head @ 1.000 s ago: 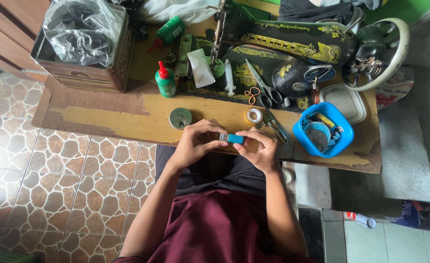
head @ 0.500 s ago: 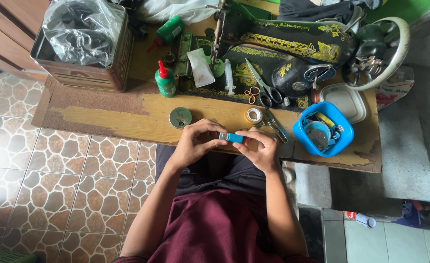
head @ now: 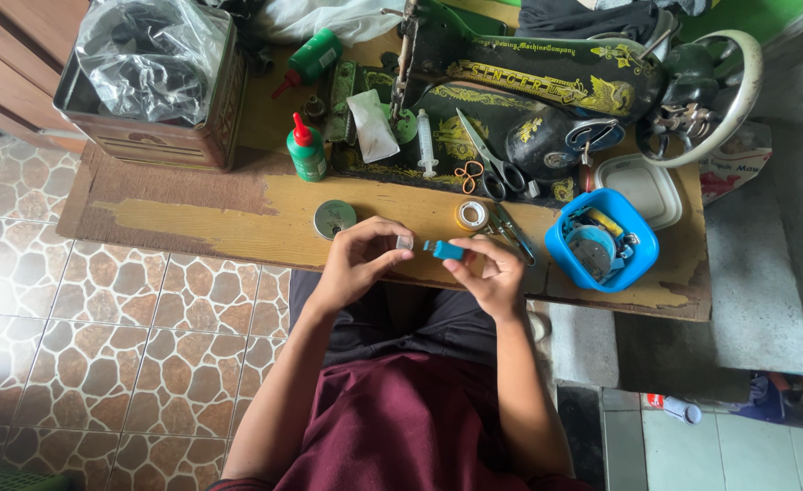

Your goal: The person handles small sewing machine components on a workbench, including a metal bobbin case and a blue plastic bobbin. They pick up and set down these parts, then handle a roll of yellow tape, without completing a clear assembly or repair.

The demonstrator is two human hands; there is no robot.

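Holding: a small blue tool (head: 444,248) in my right hand (head: 490,275), fingers closed around its right end, just over the near edge of the wooden table (head: 238,214).
Left hand (head: 358,261): fingertips pinched on a tiny pale piece (head: 405,243) at the blue tool's left tip; what the piece is, I cannot tell.
Gap between hands: slight, bridged by the tool.
Just beyond my left hand: a round metal tin (head: 335,218) lying flat on the table.
Just beyond the tool: a roll of yellowish tape (head: 471,215).
To my right: a blue plastic box (head: 602,239) full of small parts.
Farther back: a black sewing machine (head: 547,91), scissors (head: 486,164) on its base, a green bottle with a red cap (head: 306,150).
Far left: a metal box (head: 160,136) stuffed with a clear plastic bag.
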